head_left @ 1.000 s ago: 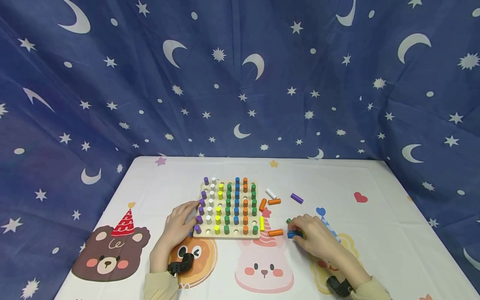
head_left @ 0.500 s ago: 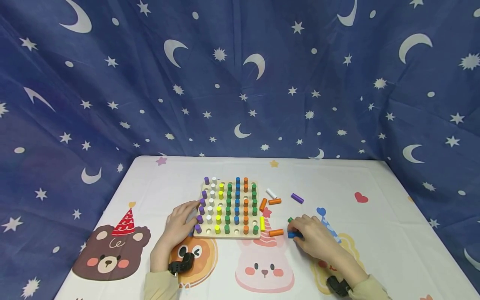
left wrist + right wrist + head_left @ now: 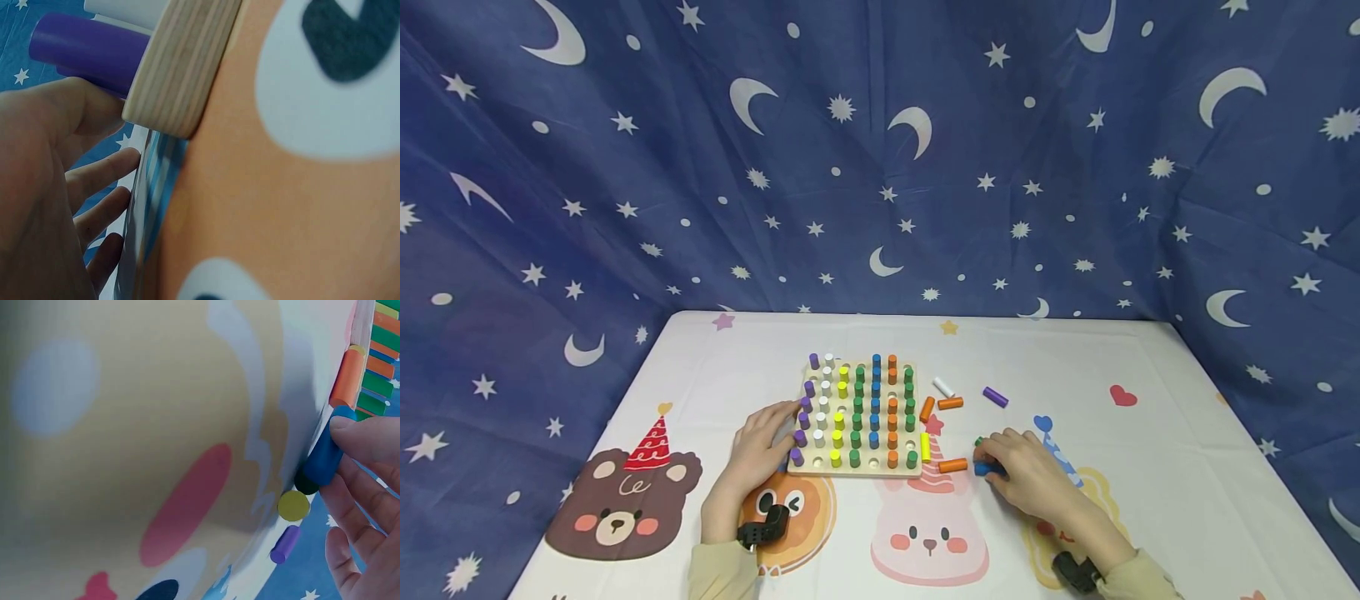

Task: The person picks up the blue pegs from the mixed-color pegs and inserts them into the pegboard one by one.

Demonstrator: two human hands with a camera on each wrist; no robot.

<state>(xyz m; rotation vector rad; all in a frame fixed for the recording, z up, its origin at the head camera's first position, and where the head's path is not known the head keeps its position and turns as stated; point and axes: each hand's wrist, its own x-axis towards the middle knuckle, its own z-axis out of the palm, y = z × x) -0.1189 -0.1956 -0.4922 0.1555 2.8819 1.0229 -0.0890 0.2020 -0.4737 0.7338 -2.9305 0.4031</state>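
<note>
A wooden pegboard (image 3: 853, 474) bears upright purple, white, yellow, green, blue and orange pegs in columns. At its left side rests my left hand (image 3: 758, 446); the left wrist view has a digit against the board's edge (image 3: 165, 94), just under a purple peg (image 3: 87, 50). Its other fingers lie loosely along a glossy, thin-edged thing (image 3: 130, 250). Right of the board, my right hand (image 3: 1030, 475) pinches a blue peg (image 3: 326, 453) by thumb and fingers, low over the cloth. A dark green peg (image 3: 306, 481) and a yellow peg (image 3: 294, 506) lie close by it.
Loose pegs lie right of the board: a white peg (image 3: 943, 387), a purple peg (image 3: 996, 397), a yellow peg (image 3: 925, 447) and orange pegs, one (image 3: 952, 465) nearest the right hand. A cartoon-print cloth (image 3: 820, 575) covers the table; a starry blue curtain (image 3: 955, 258) hangs behind.
The right fingers have shifted slightly on the blue peg, and less of it shows in the head view. The left hand stays in place beside the board.
</note>
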